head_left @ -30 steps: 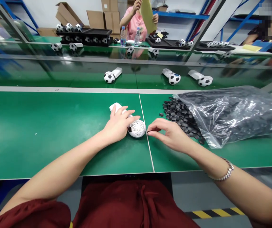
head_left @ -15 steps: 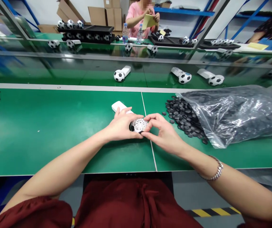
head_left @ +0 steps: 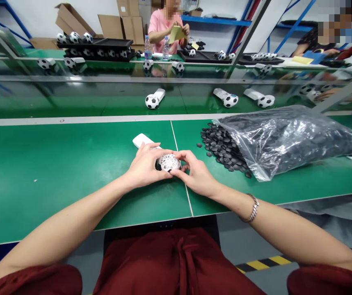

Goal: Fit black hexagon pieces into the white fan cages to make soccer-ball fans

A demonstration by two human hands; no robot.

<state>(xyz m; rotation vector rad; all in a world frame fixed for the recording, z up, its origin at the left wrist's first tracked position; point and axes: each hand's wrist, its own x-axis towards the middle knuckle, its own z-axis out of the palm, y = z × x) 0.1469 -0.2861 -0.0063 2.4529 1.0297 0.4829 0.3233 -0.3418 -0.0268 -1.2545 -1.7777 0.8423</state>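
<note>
A white device with a round soccer-ball head [head_left: 170, 162] and a flat white handle [head_left: 142, 141] is held over the green table. My left hand [head_left: 145, 164] wraps round the head from the left, with the handle sticking out beyond its fingers. On the right side of the head, my right hand [head_left: 196, 172] grips the edge with thumb and fingers. The top of the head shows a white openwork pattern, with black at its left side. Whether a small piece is between my right fingertips is hidden.
Black pieces [head_left: 222, 149] spill from a clear plastic bag [head_left: 286, 139] on the right. Behind a pale rail [head_left: 102, 119], ball-headed devices [head_left: 229, 100] lie on a green belt. Black trays [head_left: 99, 45] and a person in pink [head_left: 160, 26] are farther back.
The view has shifted, so the bag and hands appear farther left. My right fingers have closed in against the ball head's right side; my left hand keeps its hold.
</note>
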